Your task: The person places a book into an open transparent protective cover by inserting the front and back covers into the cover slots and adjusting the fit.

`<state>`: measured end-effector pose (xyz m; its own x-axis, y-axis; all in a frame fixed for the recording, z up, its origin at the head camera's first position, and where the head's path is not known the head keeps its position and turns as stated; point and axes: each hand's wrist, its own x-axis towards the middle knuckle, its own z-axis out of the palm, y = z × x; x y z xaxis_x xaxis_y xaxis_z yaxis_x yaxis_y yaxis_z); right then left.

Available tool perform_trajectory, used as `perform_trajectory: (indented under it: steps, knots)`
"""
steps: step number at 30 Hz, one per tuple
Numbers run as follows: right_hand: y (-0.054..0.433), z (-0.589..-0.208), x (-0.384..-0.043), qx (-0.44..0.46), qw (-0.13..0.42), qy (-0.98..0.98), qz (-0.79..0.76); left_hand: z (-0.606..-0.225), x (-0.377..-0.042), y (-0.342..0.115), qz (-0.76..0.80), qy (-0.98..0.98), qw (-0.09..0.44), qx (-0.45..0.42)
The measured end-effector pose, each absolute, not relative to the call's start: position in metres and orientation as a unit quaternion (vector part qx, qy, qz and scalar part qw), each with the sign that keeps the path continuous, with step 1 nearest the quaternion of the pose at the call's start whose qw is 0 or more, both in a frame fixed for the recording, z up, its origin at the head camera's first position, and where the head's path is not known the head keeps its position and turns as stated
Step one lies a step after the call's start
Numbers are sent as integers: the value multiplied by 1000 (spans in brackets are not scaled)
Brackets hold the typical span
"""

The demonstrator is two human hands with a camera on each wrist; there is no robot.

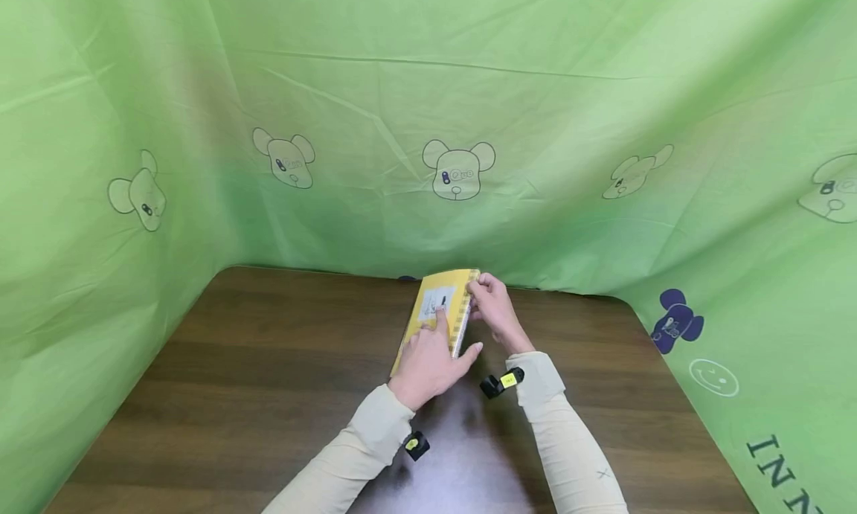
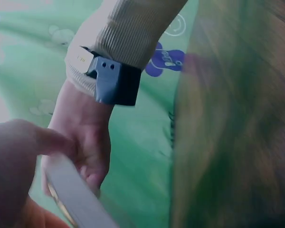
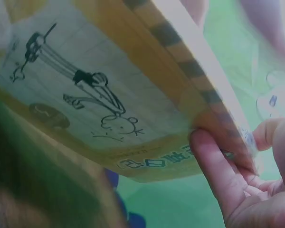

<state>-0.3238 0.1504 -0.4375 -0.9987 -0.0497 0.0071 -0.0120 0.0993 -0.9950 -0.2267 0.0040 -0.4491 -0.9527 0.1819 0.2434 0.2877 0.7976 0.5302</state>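
A yellow book (image 1: 463,294) with a pale drawing panel on its cover stands tilted above the far part of the brown table. My right hand (image 1: 494,309) pinches the book near its upper right corner. In the right wrist view, fingers (image 3: 211,161) lie on the cover side and at the page edge. My left hand (image 1: 425,361) rests on the cover, its index finger extended over the panel and its thumb stretched out past the page edge. In the left wrist view the book's white page edge (image 2: 80,194) lies beside that blurred hand (image 2: 14,161).
The wooden table (image 1: 268,365) extends on both sides of the book. A green cloth (image 1: 375,224) printed with bear heads hangs behind the table and along its sides. Black wrist cameras (image 1: 416,445) sit at both cream sleeves.
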Motion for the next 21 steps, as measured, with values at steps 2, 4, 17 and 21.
perform_trajectory:
  steps: [2,4,17,21]
  knots:
    - [147,-432,-321,-39,13,749,-662,-447,-224,6,-268,-950,106,-119]
    - [144,-428,-317,-58,14,751,-658,-447,-222,7,-238,-954,136,-119]
    - [144,-449,-313,-157,3,687,-709,-438,-229,-10,-382,-900,135,-161]
    - [151,-471,-316,-138,14,706,-694,-440,-231,-16,-424,-878,100,-198]
